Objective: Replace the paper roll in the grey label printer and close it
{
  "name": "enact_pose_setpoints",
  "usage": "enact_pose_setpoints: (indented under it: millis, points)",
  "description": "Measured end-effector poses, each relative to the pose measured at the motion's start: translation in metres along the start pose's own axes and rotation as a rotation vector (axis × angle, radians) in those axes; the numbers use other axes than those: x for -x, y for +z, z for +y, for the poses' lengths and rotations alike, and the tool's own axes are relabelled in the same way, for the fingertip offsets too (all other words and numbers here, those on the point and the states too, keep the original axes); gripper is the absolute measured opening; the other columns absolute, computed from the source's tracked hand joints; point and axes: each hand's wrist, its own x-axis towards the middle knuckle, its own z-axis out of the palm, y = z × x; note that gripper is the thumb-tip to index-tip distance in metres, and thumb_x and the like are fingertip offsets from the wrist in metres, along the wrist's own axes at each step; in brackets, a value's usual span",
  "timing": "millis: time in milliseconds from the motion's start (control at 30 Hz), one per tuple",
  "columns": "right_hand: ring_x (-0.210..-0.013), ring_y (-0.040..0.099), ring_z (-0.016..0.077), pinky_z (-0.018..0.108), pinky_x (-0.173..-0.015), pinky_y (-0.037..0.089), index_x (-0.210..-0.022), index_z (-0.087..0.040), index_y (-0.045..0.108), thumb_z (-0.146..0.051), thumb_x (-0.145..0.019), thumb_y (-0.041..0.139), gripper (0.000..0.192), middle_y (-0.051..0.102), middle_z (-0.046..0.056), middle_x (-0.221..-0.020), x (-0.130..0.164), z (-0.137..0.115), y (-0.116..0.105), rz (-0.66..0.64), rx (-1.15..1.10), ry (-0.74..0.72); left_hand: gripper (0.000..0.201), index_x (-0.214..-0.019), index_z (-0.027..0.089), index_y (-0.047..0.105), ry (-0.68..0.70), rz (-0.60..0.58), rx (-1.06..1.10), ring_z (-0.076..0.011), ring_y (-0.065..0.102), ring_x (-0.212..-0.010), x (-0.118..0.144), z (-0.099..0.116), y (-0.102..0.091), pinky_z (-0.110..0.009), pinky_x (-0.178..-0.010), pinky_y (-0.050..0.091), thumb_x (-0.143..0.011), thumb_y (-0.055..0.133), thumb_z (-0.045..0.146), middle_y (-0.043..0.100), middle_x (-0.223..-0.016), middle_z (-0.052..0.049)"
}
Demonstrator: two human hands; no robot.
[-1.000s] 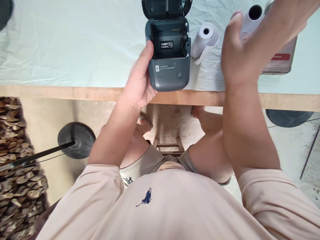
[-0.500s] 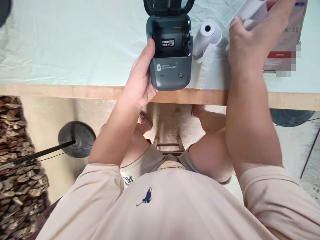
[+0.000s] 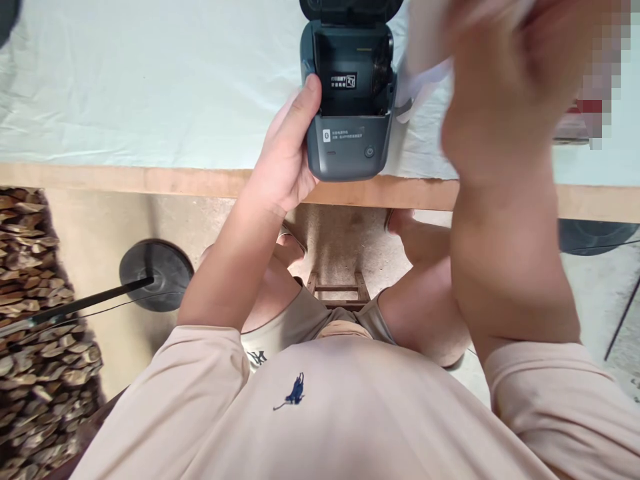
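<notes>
A seated person steadies a small open printer at the bench edge with one hand while the other hand is raised, blurred, beside it.

Head view: the left hand (image 3: 287, 157) wraps the left side of the grey printer (image 3: 350, 113), thumb lying up along its edge; the printer sits at 12 o'clock on the pale cloth (image 3: 150, 80) covering the bench (image 3: 150, 181), lid tipped back and its paper bay open. At 1 o'clock the right hand (image 3: 493, 87) is motion-blurred, with white paper (image 3: 423, 63) just beside the printer's right side; whether its fingers are closed on the paper I cannot tell. A black round base (image 3: 156, 273) stands on the floor at 8 o'clock, stacked wood (image 3: 40, 347) beyond it.
</notes>
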Motion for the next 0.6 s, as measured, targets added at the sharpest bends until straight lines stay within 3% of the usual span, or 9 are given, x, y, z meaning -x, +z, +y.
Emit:
enact_pose_setpoints:
  millis: [100,167,267,367,433,533,600]
  points:
    - [-0.108,0.053,0.0144,0.027,-0.096,0.040,-0.114,-0.015,0.052,-0.029,-0.079,0.041,0.040,0.055,0.000,-0.107,0.005,-0.019,0.011,-0.052,0.297,-0.275,0.029,-0.099,0.025,0.064,0.011,-0.006,0.018,-0.0215,0.065,-0.094,0.002,0.000,0.002,-0.031,-0.066,0.055,-0.084,0.047,0.043,0.067,-0.097,-0.005]
    - [-0.102,0.054,0.0170,0.030,-0.091,0.042,-0.115,-0.017,0.052,-0.021,-0.072,0.047,0.043,0.056,0.001,-0.105,0.005,-0.023,0.014,-0.121,0.455,-0.267,0.024,-0.095,0.023,0.063,0.037,0.003,0.027,-0.0205,0.065,-0.094,0.004,0.001,0.004,-0.030,-0.067,0.055,-0.085,0.048,0.039,0.066,-0.098,-0.005]
    - [-0.101,0.053,0.0172,0.030,-0.091,0.042,-0.112,-0.023,0.054,-0.019,-0.073,0.049,0.040,0.056,-0.001,-0.106,0.006,-0.022,0.015,-0.166,0.490,-0.198,0.015,-0.089,0.022,0.061,0.052,0.023,0.059,-0.0197,0.065,-0.095,0.007,0.001,0.008,-0.030,-0.073,0.056,-0.084,0.053,0.034,0.066,-0.091,-0.004]
    - [-0.099,0.053,0.0135,0.024,-0.080,0.043,-0.115,-0.021,0.053,-0.025,-0.080,0.046,0.037,0.052,0.001,-0.114,0.008,-0.020,0.015,-0.077,0.419,-0.232,0.016,-0.090,0.021,0.060,0.040,0.024,0.079,-0.0201,0.064,-0.097,0.007,0.001,0.008,-0.032,-0.077,0.056,-0.085,0.053,0.034,0.065,-0.090,-0.004]
    - [-0.094,0.054,0.0119,0.024,-0.077,0.043,-0.110,-0.018,0.055,-0.028,-0.082,0.044,0.033,0.055,0.002,-0.106,0.009,-0.019,0.015,-0.015,0.405,-0.245,0.020,-0.093,0.020,0.060,0.041,0.014,0.066,-0.0200,0.064,-0.098,0.007,0.001,0.006,-0.031,-0.077,0.056,-0.086,0.050,0.036,0.065,-0.093,-0.004]
    - [-0.091,0.055,0.0118,0.027,-0.081,0.042,-0.097,-0.018,0.059,-0.026,-0.079,0.045,0.024,0.058,0.000,-0.092,0.011,-0.014,0.018,-0.002,0.431,-0.249,0.029,-0.099,0.018,0.060,0.039,-0.013,0.034,-0.0198,0.064,-0.097,0.005,0.001,0.003,-0.029,-0.072,0.057,-0.087,0.046,0.040,0.063,-0.097,-0.006]
    - [-0.098,0.056,0.0130,0.031,-0.088,0.040,-0.092,-0.021,0.061,-0.025,-0.076,0.048,0.021,0.061,-0.002,-0.092,0.011,-0.010,0.019,-0.037,0.429,-0.277,0.032,-0.100,0.017,0.061,0.037,-0.021,0.033,-0.0201,0.063,-0.097,0.004,0.001,0.002,-0.028,-0.069,0.057,-0.088,0.044,0.042,0.063,-0.098,-0.007]
